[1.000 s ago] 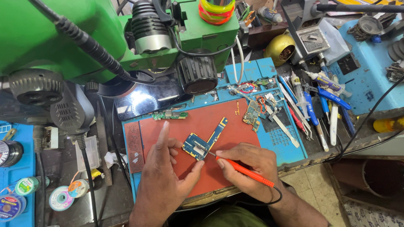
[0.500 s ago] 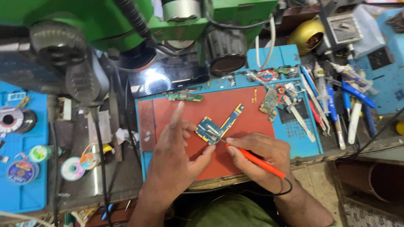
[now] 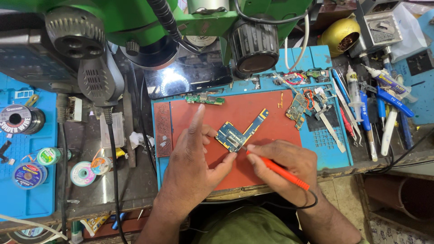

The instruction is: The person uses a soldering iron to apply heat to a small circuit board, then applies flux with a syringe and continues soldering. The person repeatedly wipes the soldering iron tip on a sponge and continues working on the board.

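A blue L-shaped circuit board [image 3: 239,132] lies on the red work mat [image 3: 271,113]. My left hand [image 3: 194,167] pinches the board's near left corner between thumb and a finger, with the index finger raised. My right hand [image 3: 282,165] grips a red probe [image 3: 278,171] like a pen. Its thin metal tip touches the board's near edge. A black cable runs from the probe's rear end past my wrist.
A green microscope [image 3: 181,27] hangs over the bench's far side. A small green board [image 3: 204,99] and other board pieces [image 3: 297,107] lie on the mat's far edge. Tweezers, screwdrivers and syringes [image 3: 370,104] fill the right. Solder spools [image 3: 27,144] sit left.
The camera view has shifted, so the bench appears further right and closer. Both hands have kept their hold on the board and the probe.
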